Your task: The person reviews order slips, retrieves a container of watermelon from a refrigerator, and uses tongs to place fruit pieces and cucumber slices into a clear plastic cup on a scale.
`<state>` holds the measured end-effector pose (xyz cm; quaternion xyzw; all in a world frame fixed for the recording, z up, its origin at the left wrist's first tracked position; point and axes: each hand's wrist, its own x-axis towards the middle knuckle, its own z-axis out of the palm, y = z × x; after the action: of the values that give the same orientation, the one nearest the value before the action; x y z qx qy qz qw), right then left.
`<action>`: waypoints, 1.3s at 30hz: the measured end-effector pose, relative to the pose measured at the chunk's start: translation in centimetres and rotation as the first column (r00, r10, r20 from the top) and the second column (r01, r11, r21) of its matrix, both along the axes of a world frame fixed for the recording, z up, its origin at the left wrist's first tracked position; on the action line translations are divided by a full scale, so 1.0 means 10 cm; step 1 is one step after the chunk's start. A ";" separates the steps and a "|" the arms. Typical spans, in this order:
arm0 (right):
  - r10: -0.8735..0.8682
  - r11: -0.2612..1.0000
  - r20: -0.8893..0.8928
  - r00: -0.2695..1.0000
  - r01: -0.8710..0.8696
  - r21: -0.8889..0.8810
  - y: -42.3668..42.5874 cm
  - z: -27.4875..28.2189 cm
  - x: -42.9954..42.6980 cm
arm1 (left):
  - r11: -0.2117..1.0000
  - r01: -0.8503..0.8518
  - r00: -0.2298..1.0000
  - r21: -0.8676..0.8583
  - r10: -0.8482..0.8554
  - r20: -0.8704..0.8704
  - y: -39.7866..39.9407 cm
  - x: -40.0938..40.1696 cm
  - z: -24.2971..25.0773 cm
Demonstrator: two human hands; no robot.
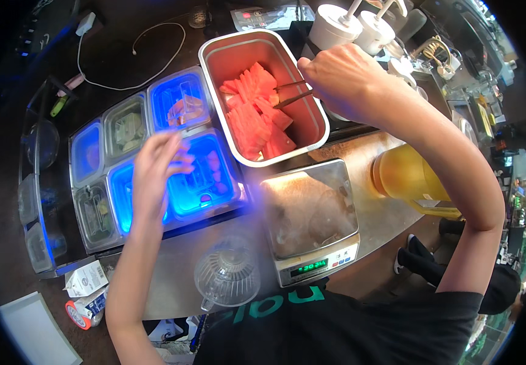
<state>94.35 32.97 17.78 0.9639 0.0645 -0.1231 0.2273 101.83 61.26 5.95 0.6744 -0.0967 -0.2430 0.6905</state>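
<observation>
Cut watermelon pieces lie in a deep metal pan. My right hand is closed on dark tongs, whose tips reach into the pan beside the melon. My left hand, blurred and seemingly empty with fingers apart, is over the lidded clear food containers left of the pan. Right of centre sits a digital kitchen scale with a lit display and a wet metal plate. A clear ribbed plastic jug stands on the counter near my body.
A jug of yellow liquid stands under my right forearm. White pump dispensers are behind the pan. A white cable lies at the back left, a carton at the lower left. Another person's legs show at the right.
</observation>
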 end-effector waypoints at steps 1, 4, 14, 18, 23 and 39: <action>0.006 1.000 -0.008 1.000 -0.006 -0.022 0.02 -0.01 0.02 | 0.997 0.076 0.993 -0.005 -0.076 -0.093 -0.27 0.10 0.01; 0.008 0.999 0.045 0.999 -0.006 -0.034 0.05 -0.03 -0.01 | 0.976 0.215 0.960 -0.032 -0.217 -0.175 -0.74 0.33 -0.13; 0.000 0.999 0.149 0.989 -0.008 0.053 0.29 -0.22 -0.14 | 0.947 -0.064 0.970 -0.315 -0.015 -0.242 -0.84 -0.39 -0.25; 0.099 0.995 0.155 0.983 -0.101 0.007 0.40 -0.23 -0.03 | 0.934 -0.125 0.970 -0.335 0.044 -0.237 -0.85 -0.46 -0.22; 0.111 0.993 0.156 0.982 -0.103 -0.056 0.45 -0.09 0.12 | 0.933 0.035 0.980 -0.359 -0.102 -0.170 -0.68 -0.36 -0.36; 0.080 0.989 0.119 0.990 -0.094 0.118 0.50 -0.10 -0.37 | 0.837 0.075 0.962 -0.542 -0.204 -0.183 -0.31 -0.35 -0.68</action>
<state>90.61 37.92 16.83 0.9778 0.1008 -0.0536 0.1757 98.33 58.17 -0.82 0.4151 -0.1274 -0.3343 0.8365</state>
